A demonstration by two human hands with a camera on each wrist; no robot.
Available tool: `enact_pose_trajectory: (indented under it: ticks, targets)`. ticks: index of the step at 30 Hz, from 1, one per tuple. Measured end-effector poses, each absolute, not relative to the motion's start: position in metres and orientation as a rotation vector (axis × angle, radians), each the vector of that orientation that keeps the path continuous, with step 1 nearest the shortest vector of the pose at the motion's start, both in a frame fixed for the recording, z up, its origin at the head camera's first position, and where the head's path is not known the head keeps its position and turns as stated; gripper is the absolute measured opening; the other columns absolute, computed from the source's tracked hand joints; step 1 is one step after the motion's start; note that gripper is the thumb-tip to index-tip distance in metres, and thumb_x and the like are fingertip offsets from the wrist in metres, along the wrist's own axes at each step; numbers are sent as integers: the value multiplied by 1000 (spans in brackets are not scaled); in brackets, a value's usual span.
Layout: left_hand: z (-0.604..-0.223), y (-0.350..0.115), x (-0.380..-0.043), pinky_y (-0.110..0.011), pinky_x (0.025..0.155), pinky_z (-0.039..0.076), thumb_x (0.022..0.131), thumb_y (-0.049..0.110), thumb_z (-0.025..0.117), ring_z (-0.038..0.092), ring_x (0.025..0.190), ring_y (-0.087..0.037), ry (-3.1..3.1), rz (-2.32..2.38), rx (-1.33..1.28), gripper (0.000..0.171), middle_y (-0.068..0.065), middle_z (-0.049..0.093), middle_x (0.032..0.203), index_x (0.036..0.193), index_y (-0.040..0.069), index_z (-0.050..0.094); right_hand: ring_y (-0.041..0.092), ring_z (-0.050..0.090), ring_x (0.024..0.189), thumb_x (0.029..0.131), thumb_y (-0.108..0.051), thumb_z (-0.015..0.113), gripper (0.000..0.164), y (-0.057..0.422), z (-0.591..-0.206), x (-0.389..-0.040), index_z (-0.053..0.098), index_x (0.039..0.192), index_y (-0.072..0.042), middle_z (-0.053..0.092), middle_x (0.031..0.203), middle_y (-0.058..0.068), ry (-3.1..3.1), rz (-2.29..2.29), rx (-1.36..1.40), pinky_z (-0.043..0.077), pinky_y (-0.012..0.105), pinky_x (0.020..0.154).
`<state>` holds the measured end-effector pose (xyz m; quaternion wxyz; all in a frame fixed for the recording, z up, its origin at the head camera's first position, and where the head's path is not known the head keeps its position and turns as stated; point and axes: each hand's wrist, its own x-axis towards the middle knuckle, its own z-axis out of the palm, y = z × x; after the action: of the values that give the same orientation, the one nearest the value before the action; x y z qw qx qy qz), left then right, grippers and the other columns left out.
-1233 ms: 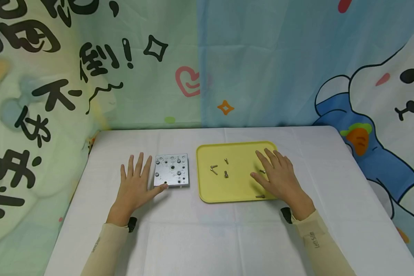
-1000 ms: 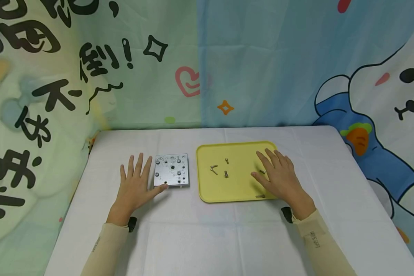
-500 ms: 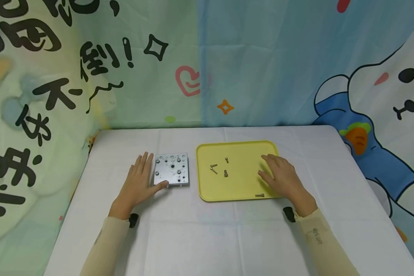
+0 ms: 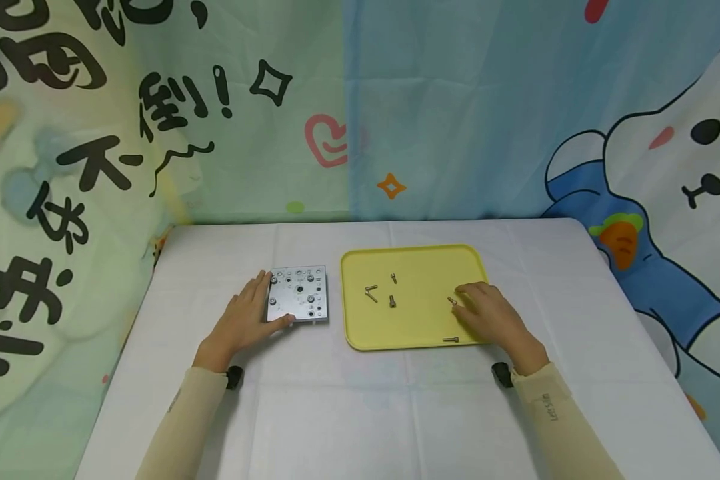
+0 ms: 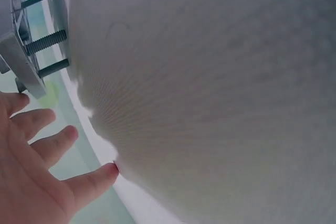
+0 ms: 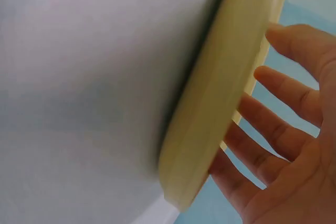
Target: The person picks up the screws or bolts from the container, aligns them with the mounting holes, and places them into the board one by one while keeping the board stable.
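Left hand: relaxed, its fingers [image 4: 263, 287] lying along the block's left edge and its thumb at the near edge; the hand [image 4: 246, 321] was not clenched.
Metal block [image 4: 297, 294]: on the white table [image 4: 336, 413], beyond the tray's left edge.
Right hand [image 4: 495, 321]: loose, over the tray's right edge, index finger and thumb parted about a screw [image 4: 452, 301]; contact could not be told.
Yellow tray [image 4: 420, 319]: one screw [image 4: 451, 339] near the near-right corner, four others towards the left edge.
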<state>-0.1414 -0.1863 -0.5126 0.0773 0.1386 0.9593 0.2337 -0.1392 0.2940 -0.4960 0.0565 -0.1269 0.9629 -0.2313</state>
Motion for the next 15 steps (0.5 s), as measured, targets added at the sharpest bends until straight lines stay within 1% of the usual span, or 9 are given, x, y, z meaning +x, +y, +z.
enact_pose_trajectory:
  ticks: [4, 7, 15]
  targets:
    - [-512, -186, -142, -65, 114, 20, 87, 72, 58, 18, 149, -38, 2853, 679, 400, 111, -16, 14, 165, 161, 5, 9, 49, 49, 118, 97, -19, 66, 31, 292, -499, -140, 63, 118, 4, 56, 126, 29, 2962, -666, -394, 42, 62, 97]
    - [-513, -186, -142, -65, 114, 19, 87, 73, 58, 19, 148, -38, 2844, 680, 396, 112, -17, 15, 165, 161, 5, 9, 47, 51, 116, 97, -20, 67, 27, 291, -501, -141, 66, 112, 2, 58, 123, 28, 2983, -625, -384, 44, 61, 94]
    - [-514, -186, -142, -65, 114, 17, 86, 75, 56, 20, 148, -38, 2839, 684, 383, 113, -19, 17, 164, 161, 5, 7, 47, 50, 113, 96, -16, 65, 18, 290, -504, -143, 66, 104, 0, 58, 121, 26, 3012, -542, -358, 46, 60, 89]
